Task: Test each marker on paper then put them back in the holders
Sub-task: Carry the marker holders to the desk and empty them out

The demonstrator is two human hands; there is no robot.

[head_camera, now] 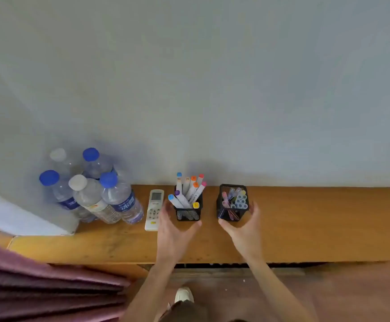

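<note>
Partly hidden markers [234,201] inside holder [232,213].

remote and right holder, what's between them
The left holder full of markers stands between the remote and right holder, seen in the head view.

orange wooden shelf [305,224] bearing five water bottles [91,191], white remote [154,210], two black mesh marker holders [187,212], white box [15,217].

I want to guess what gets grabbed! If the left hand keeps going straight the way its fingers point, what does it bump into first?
Most likely the left mesh holder with the white markers. The left hand is open right in front of it, fingers spread to either side. Whether it touches already is unclear.
</note>
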